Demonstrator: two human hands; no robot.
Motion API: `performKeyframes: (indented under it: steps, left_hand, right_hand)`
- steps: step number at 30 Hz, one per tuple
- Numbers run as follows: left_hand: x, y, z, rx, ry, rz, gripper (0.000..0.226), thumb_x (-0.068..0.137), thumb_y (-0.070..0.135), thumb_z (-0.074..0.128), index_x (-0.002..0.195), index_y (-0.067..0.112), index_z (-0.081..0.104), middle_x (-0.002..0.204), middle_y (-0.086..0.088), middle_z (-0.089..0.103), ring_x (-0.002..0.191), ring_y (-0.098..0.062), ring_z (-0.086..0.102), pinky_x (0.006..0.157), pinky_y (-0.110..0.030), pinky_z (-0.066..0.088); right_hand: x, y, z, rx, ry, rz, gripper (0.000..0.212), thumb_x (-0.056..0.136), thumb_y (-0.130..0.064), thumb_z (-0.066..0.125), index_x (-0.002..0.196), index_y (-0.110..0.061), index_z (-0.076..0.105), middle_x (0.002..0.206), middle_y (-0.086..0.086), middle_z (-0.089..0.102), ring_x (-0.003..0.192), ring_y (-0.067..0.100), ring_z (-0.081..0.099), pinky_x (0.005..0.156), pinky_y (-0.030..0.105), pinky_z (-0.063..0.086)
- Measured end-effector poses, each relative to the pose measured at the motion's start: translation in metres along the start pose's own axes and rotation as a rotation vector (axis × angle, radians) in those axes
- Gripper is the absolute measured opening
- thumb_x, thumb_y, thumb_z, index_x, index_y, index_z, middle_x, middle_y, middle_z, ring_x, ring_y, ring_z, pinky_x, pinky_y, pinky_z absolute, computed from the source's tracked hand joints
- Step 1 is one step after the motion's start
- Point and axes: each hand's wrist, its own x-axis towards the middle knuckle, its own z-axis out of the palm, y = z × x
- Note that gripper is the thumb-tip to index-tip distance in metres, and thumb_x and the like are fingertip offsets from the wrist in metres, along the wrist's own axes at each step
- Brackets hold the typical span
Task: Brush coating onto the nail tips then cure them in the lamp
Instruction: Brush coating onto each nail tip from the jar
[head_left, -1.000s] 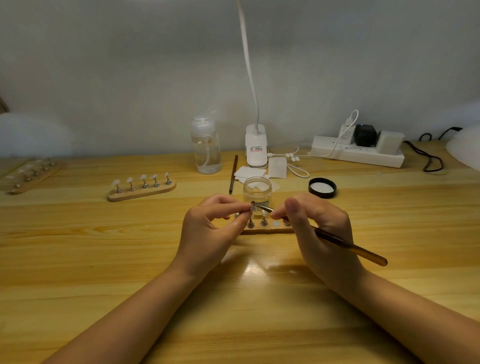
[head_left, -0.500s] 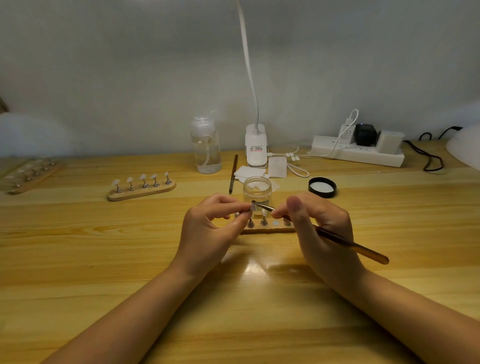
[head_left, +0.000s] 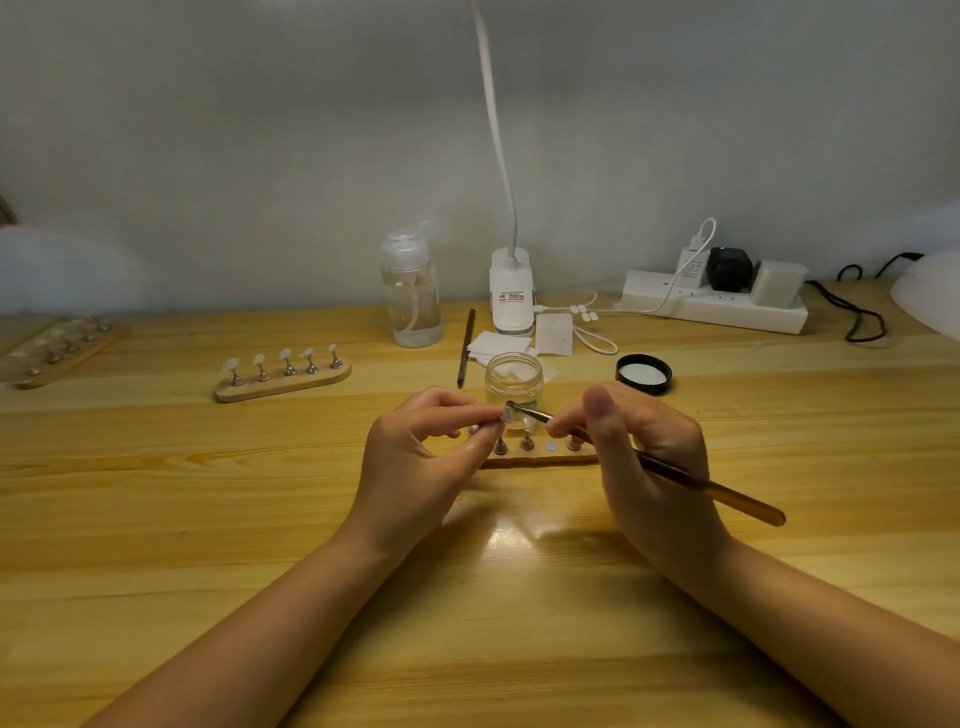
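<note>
My left hand (head_left: 421, 457) pinches a small clear nail tip (head_left: 506, 414) on its stand peg, lifted above a wooden holder strip (head_left: 540, 457) at the table's middle. My right hand (head_left: 649, 457) grips a brown brush (head_left: 701, 486); its bristle end touches the nail tip. The holder strip still carries metal pegs, partly hidden behind both hands, and shows one bare round spot. An open clear jar (head_left: 513, 379) stands just behind the strip. Part of a white dome (head_left: 930, 291), perhaps the curing lamp, shows at the far right edge.
A second strip with several nail tips (head_left: 283, 376) lies to the left, a third (head_left: 62, 348) at the far left. Behind stand a pump bottle (head_left: 410, 291), a desk lamp base (head_left: 511, 291), a spare brush (head_left: 466, 348), white wipes (head_left: 498, 345), a black lid (head_left: 643, 373) and a power strip (head_left: 717, 306).
The brush handle has dipped and shifted very slightly in my right hand; both hands stay at the same spot on the nail tip.
</note>
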Motion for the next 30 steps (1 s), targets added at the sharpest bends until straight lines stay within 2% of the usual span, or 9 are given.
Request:
performKeyframes:
  steps: [7, 12, 16, 21, 27, 30]
  left_hand:
    - [-0.0004, -0.0003, 0.0003, -0.005, 0.014, 0.015, 0.023, 0.074, 0.005, 0.07, 0.088, 0.022, 0.069, 0.082, 0.009, 0.064, 0.078, 0.003, 0.056, 0.067, -0.01, 0.043]
    - [-0.0004, 0.0003, -0.0001, -0.002, 0.004, 0.014, 0.022, 0.074, 0.004, 0.07, 0.088, 0.02, 0.068, 0.082, 0.008, 0.064, 0.078, 0.004, 0.056, 0.067, -0.007, 0.042]
    - [-0.0007, -0.0008, -0.0002, 0.006, 0.006, 0.017, 0.021, 0.074, 0.004, 0.07, 0.089, 0.019, 0.069, 0.082, 0.008, 0.064, 0.079, 0.003, 0.056, 0.067, -0.008, 0.042]
    - [-0.0004, -0.0005, 0.0002, 0.007, 0.014, 0.016, 0.022, 0.074, 0.005, 0.07, 0.089, 0.021, 0.068, 0.082, 0.009, 0.064, 0.079, 0.003, 0.056, 0.067, -0.008, 0.042]
    - [0.0006, 0.0008, 0.0006, 0.004, 0.013, 0.028, 0.022, 0.074, 0.005, 0.07, 0.088, 0.022, 0.068, 0.084, 0.009, 0.064, 0.081, 0.003, 0.056, 0.067, -0.009, 0.043]
    - [0.0006, 0.0009, 0.0004, 0.015, 0.029, 0.045, 0.018, 0.073, 0.006, 0.071, 0.086, 0.019, 0.07, 0.087, 0.007, 0.063, 0.083, 0.002, 0.055, 0.069, -0.008, 0.042]
  right_hand:
    - [-0.0009, -0.0012, -0.0018, 0.058, -0.02, 0.025, 0.042, 0.092, -0.037, 0.035, 0.069, -0.013, 0.062, 0.066, -0.011, 0.059, 0.063, -0.001, 0.059, 0.061, 0.012, 0.045]
    - [-0.0022, -0.0018, -0.0035, 0.112, 0.031, 0.066, 0.043, 0.091, -0.044, 0.033, 0.064, -0.022, 0.058, 0.062, -0.011, 0.058, 0.059, -0.001, 0.058, 0.059, 0.012, 0.044]
    - [0.0007, -0.0003, -0.001, 0.018, -0.006, 0.009, 0.042, 0.092, -0.038, 0.034, 0.073, -0.013, 0.061, 0.069, -0.01, 0.058, 0.066, -0.001, 0.058, 0.063, 0.015, 0.046]
    - [0.0001, -0.0006, -0.0006, 0.027, -0.033, -0.001, 0.04, 0.092, -0.036, 0.035, 0.074, -0.012, 0.062, 0.069, -0.01, 0.059, 0.066, -0.001, 0.059, 0.064, 0.014, 0.046]
    - [-0.0036, -0.0002, -0.0024, 0.125, 0.0, 0.102, 0.044, 0.091, -0.042, 0.038, 0.06, -0.019, 0.059, 0.057, -0.013, 0.058, 0.055, -0.001, 0.058, 0.056, 0.01, 0.043]
    - [-0.0039, 0.0014, -0.0045, 0.153, 0.075, 0.168, 0.039, 0.088, -0.034, 0.038, 0.059, -0.021, 0.059, 0.052, -0.01, 0.06, 0.054, 0.001, 0.059, 0.056, 0.01, 0.044]
